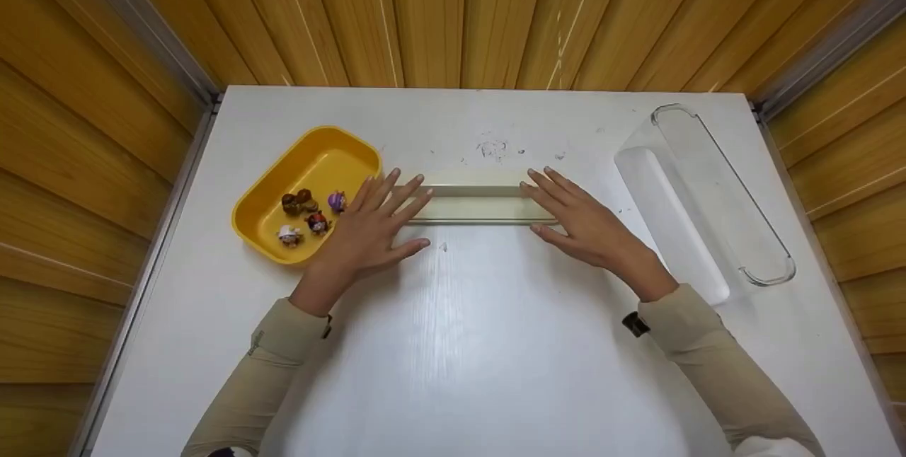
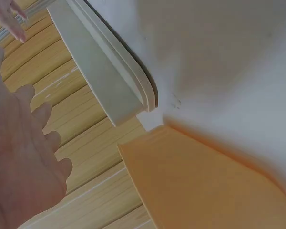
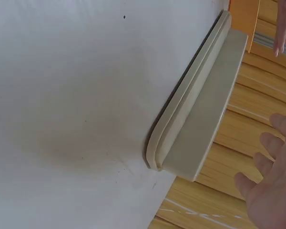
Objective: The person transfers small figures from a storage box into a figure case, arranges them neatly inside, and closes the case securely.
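Note:
A long pale-cream tray or holder [image 1: 481, 208] lies across the middle of the white table, its two ends partly hidden under the hands in the head view. My left hand [image 1: 368, 230] hovers over its left end with straight, spread fingers, beside the yellow bin. Over the right end is my right hand [image 1: 584, 220], fingers also extended. Both wrist views show a gap between each palm and the cream piece [image 2: 105, 67]; neither the left hand [image 2: 24, 157] nor the right hand [image 3: 274, 176] holds anything.
On the left stands a yellow bin [image 1: 248, 192] with several small figurines [image 1: 317, 222] inside. A clear, long plastic container [image 1: 708, 202] with a white base sits at the right. Dark specks and scuffs [image 1: 492, 148] mark the white table [image 1: 439, 372] behind the tray. Wooden-plank walls surround it.

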The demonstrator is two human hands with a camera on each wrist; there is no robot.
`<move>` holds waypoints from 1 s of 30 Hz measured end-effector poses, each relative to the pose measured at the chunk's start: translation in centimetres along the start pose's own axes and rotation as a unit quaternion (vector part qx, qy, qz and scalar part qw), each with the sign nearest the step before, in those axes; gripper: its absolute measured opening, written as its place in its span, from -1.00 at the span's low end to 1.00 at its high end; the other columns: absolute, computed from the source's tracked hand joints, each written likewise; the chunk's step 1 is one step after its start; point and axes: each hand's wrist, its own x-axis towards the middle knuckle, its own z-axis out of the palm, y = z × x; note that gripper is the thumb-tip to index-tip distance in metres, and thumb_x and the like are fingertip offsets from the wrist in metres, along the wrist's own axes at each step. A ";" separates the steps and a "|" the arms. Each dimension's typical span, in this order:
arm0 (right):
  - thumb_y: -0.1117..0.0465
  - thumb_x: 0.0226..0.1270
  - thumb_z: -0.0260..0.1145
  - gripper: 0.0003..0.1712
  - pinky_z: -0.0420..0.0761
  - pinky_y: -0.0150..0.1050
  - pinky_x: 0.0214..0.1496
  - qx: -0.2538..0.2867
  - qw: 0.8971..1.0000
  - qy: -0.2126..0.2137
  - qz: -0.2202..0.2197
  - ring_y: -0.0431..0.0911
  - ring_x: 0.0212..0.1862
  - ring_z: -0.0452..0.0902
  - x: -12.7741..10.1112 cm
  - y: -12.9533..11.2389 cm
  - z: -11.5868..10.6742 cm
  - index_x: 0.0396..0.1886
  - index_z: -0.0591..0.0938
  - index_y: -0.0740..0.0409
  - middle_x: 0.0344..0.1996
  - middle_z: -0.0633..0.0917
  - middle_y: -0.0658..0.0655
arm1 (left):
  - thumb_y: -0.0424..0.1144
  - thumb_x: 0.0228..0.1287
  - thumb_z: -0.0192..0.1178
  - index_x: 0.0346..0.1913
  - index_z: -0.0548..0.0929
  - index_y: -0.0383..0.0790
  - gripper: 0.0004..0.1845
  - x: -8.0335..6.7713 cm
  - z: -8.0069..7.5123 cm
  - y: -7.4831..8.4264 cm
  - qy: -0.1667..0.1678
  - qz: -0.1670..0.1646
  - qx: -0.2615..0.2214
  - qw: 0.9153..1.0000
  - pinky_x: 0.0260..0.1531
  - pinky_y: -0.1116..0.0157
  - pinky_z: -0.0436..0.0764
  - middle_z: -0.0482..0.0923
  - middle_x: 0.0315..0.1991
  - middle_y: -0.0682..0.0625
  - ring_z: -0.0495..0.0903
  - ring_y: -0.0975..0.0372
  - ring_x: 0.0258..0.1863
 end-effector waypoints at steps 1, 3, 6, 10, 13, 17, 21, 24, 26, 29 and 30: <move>-0.14 0.58 0.10 -0.25 0.07 0.14 0.58 0.011 1.000 0.006 0.010 0.05 0.64 -0.14 0.1 0.5 0.2 0.64 0.16 -0.09 0.63 0.08 0.01 | 0.43 0.45 -0.21 0.65 -0.01 0.16 -0.17 -0.2 -0.1 -0.2 0.001 -0.005 0.000 1.000 0.57 -0.09 -0.21 -0.13 0.66 0.09 -0.24 0.05 0.64; -0.11 0.57 0.14 -0.23 0.10 0.18 0.56 0.035 0.999 0.016 0.036 0.07 0.63 -0.12 0.3 1.4 0.5 0.64 0.16 -0.06 0.63 0.09 0.04 | 0.42 0.45 -0.18 0.64 0.04 0.17 -0.18 -0.7 -0.5 -0.8 0.005 -0.016 0.000 1.000 0.56 -0.09 -0.24 -0.12 0.66 0.08 -0.21 0.01 0.63; -0.08 0.54 0.20 -0.21 0.10 0.20 0.55 0.070 0.994 0.031 0.072 0.11 0.62 -0.09 0.6 2.9 1.1 0.63 0.17 -0.01 0.62 0.10 0.10 | 0.41 0.46 -0.16 0.63 0.08 0.17 -0.20 -1.4 -1.3 -1.7 0.000 -0.034 0.002 0.999 0.56 -0.09 -0.27 -0.12 0.66 0.08 -0.22 -0.01 0.63; 0.00 0.50 0.29 -0.20 0.08 0.21 0.56 0.118 0.988 0.035 0.091 0.13 0.61 -0.07 0.9 4.8 1.8 0.61 0.20 0.00 0.61 0.12 0.13 | 0.37 0.47 -0.15 0.63 0.10 0.11 -0.20 -2.0 -2.3 -2.6 -0.008 -0.053 -0.009 0.999 0.56 -0.09 -0.29 -0.09 0.66 0.03 -0.23 -0.02 0.63; 0.07 0.46 0.35 -0.20 0.11 0.21 0.55 0.145 0.985 0.046 0.087 0.15 0.60 -0.02 1.2 6.1 2.3 0.59 0.26 0.02 0.60 0.16 0.14 | 0.32 0.49 -0.13 0.63 0.11 0.05 -0.22 -2.3 -3.0 -3.2 -0.010 -0.066 -0.013 0.998 0.56 -0.08 -0.29 -0.07 0.65 -0.01 -0.19 -0.02 0.63; 0.17 0.41 0.40 -0.19 0.27 0.13 0.50 0.206 0.973 0.068 0.084 0.13 0.57 0.07 1.8 7.6 2.7 0.57 0.29 0.08 0.57 0.21 0.16 | 0.28 0.50 -0.11 0.64 0.08 0.03 -0.22 -2.7 -3.6 -3.9 -0.019 -0.085 -0.009 0.996 0.56 -0.09 -0.23 -0.08 0.65 -0.04 -0.16 -0.04 0.62; 0.23 0.36 0.43 -0.21 0.36 0.02 0.46 0.274 0.955 0.077 0.089 0.10 0.52 0.20 2.1 8.6 3.0 0.53 0.34 0.15 0.52 0.29 0.20 | 0.25 0.49 -0.05 0.63 0.09 0.00 -0.21 -3.1 -3.9 -4.6 -0.017 -0.097 -0.021 0.995 0.55 -0.13 -0.17 -0.04 0.64 -0.08 -0.12 -0.07 0.61; 0.28 0.39 0.40 -0.26 0.36 0.03 0.47 0.305 0.944 0.072 0.099 0.15 0.49 0.24 2.1 8.6 2.8 0.50 0.35 0.23 0.50 0.33 0.26 | 0.21 0.49 0.00 0.63 0.09 -0.02 -0.21 -3.3 -4.0 -5.0 -0.014 -0.106 -0.034 0.994 0.55 -0.15 -0.14 -0.04 0.64 -0.10 -0.09 -0.09 0.61; 0.25 0.43 0.36 -0.31 0.38 0.05 0.45 0.309 0.942 0.070 0.110 0.16 0.47 0.27 2.1 8.7 2.8 0.49 0.37 0.25 0.48 0.36 0.28 | 0.21 0.50 -0.02 0.64 0.07 -0.01 -0.21 -3.5 -4.2 -5.1 -0.015 -0.114 -0.043 0.992 0.55 -0.15 -0.15 -0.06 0.64 -0.10 -0.11 -0.10 0.61; 0.09 0.53 0.27 -0.38 0.48 0.06 0.37 0.301 0.940 0.066 0.144 0.15 0.41 0.37 2.3 8.9 2.9 0.48 0.41 0.19 0.43 0.44 0.27 | 0.23 0.52 -0.06 0.64 0.05 -0.02 -0.21 -3.6 -4.7 -5.2 -0.020 -0.125 -0.047 0.991 0.54 -0.16 -0.15 -0.09 0.65 -0.11 -0.13 -0.10 0.61; 0.00 0.54 0.24 -0.38 0.52 0.05 0.32 0.298 0.939 0.063 0.158 0.13 0.37 0.42 2.4 8.8 2.7 0.46 0.43 0.16 0.40 0.47 0.25 | 0.23 0.52 -0.05 0.64 0.06 -0.03 -0.21 -3.7 -4.8 -5.3 -0.018 -0.127 -0.049 0.990 0.54 -0.17 -0.15 -0.08 0.65 -0.11 -0.13 -0.11 0.61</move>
